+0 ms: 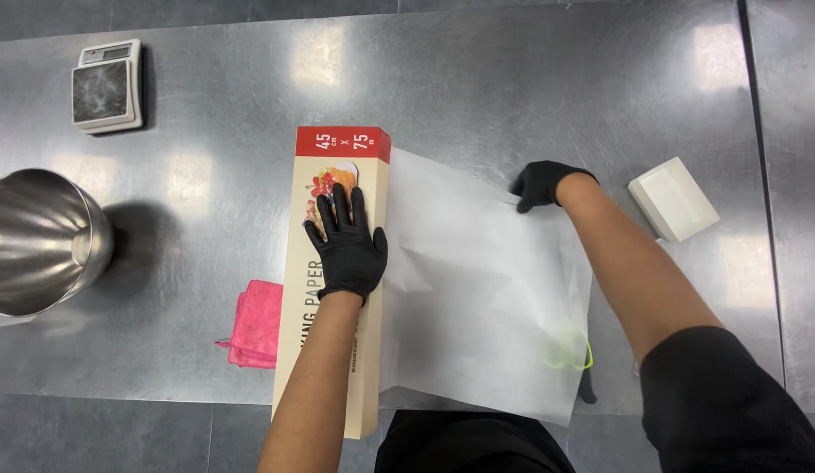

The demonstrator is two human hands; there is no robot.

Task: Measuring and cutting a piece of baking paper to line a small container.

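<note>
Head view: the long paper box (337, 280) is pressed flat onto the steel surface (512, 88) by the left hand (346, 241), fingers spread. The far edge of the white paper sheet (477, 289) is pinched by the right hand (540, 185).

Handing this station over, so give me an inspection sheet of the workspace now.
Surface: steel table, glare patches.
Job's things: long paper box lying flat; white paper sheet drawn out to its right.
Clutter: pink cloth, metal bowl, kitchen scale, small white box, a green-rimmed thing showing under the sheet.
Grippers: left hand flat on the box; right hand gripping the sheet's far edge; both black-gloved.
Cables: nothing seen.
Surroundings: dark floor.
</note>
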